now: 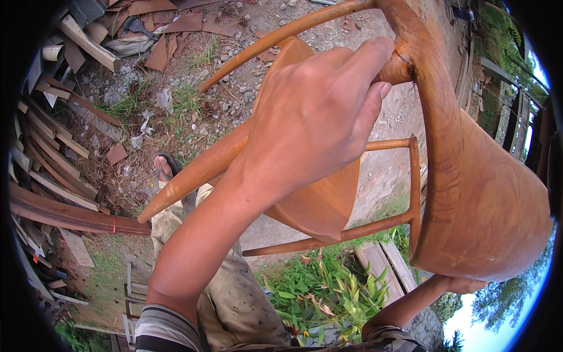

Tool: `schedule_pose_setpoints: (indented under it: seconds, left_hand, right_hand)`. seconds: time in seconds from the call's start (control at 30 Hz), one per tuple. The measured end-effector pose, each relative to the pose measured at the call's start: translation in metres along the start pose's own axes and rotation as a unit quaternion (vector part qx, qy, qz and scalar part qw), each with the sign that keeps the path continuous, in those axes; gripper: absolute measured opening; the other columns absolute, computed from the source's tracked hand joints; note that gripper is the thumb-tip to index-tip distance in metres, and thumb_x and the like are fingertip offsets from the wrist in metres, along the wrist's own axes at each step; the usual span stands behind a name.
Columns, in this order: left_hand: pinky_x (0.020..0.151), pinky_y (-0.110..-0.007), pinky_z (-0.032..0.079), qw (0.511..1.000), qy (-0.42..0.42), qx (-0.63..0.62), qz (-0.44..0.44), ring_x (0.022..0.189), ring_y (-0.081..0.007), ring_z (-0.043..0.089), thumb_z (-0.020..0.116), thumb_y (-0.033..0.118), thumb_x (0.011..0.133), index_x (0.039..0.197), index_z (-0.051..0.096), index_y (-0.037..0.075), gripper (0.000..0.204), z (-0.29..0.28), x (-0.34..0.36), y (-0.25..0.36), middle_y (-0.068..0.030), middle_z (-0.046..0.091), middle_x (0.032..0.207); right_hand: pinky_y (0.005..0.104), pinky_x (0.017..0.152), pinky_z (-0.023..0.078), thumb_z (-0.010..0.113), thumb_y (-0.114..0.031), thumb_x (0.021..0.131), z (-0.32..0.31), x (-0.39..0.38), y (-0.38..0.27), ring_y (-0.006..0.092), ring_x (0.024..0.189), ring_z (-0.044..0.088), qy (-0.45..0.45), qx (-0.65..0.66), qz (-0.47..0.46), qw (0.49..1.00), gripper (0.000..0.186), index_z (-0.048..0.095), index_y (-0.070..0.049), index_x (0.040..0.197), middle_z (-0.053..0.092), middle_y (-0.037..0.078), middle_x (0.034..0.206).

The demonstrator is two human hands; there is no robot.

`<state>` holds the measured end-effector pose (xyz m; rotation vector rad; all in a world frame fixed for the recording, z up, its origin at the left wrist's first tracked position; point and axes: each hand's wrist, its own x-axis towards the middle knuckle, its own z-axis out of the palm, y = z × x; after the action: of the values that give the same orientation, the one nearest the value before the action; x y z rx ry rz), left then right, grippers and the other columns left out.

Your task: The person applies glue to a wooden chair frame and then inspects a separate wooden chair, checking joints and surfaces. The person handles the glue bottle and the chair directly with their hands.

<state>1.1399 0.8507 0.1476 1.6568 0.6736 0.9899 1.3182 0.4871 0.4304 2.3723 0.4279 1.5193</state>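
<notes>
Wooden chair [469, 193] held aloft — left hand [316, 111] grips its frame.

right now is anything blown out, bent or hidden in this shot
Head view: soft even daylight with no hard shadows; sky at lower right is blown out; fisheye curves the stacked wood planks; the left hand looms large on the orange-brown wooden chair, right hand mostly hidden.

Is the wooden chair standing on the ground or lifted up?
Lifted and tipped: both hands hold the chair, and its leg points out above the ground.
</notes>
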Motion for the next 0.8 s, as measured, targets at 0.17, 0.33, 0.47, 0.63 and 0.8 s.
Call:
schedule_pose_setpoints:
  seconds: [0.17,0.33,0.47,0.63,0.8]
  left_hand:
    - [0.063,-0.034,0.056,0.999,0.020,-0.010,0.029,0.070,-0.0259,0.070,0.072,-0.002,0.087,0.127,0.070,0.008,0.041,0.000,-0.004,-0.001,-0.0129,0.072,0.090]
    - [0.063,-0.034,0.055,0.994,0.055,0.030,0.087,0.070,-0.0240,0.068,0.070,-0.008,0.083,0.127,0.072,0.010,0.048,0.004,-0.007,-0.008,-0.0103,0.070,0.087]
    - [0.064,-0.035,0.055,0.991,0.066,0.060,0.097,0.072,-0.0242,0.068,0.071,-0.009,0.078,0.126,0.074,0.010,0.051,0.006,-0.010,-0.005,-0.0093,0.070,0.088]
    - [0.065,-0.035,0.056,0.987,0.087,0.076,0.111,0.074,-0.0247,0.069,0.072,-0.009,0.076,0.122,0.076,0.010,0.050,0.008,-0.014,-0.005,-0.0094,0.071,0.091]
    - [0.065,-0.035,0.057,0.984,0.097,0.081,0.125,0.075,-0.0244,0.070,0.074,-0.008,0.076,0.121,0.076,0.010,0.049,0.007,-0.016,-0.007,-0.0096,0.072,0.093]
  right_hand:
    - [0.0364,0.077,0.061,0.073,-0.033,0.093,-0.007,-0.003,-0.020,0.0290,0.095,0.073,-0.019,0.074,0.038,0.996,0.048,0.056,0.000,0.123,0.069,0.014,0.112]
    - [0.0404,0.077,0.063,0.057,-0.029,0.101,-0.011,-0.009,-0.044,0.0302,0.093,0.072,0.003,0.116,0.068,0.991,0.038,0.056,0.003,0.121,0.068,0.020,0.115]
    - [0.0416,0.079,0.063,0.054,-0.028,0.103,-0.012,-0.010,-0.042,0.0305,0.094,0.071,0.003,0.147,0.088,0.985,0.037,0.056,0.004,0.122,0.068,0.021,0.116]
    - [0.0379,0.086,0.060,0.067,-0.028,0.098,-0.005,-0.005,-0.009,0.0291,0.106,0.070,-0.012,0.121,0.082,0.989,0.044,0.055,0.000,0.130,0.067,0.015,0.124]
    - [0.0371,0.087,0.060,0.070,-0.030,0.095,-0.004,-0.004,0.009,0.0299,0.106,0.070,-0.006,0.044,0.029,0.999,0.048,0.055,0.001,0.130,0.067,0.015,0.123]
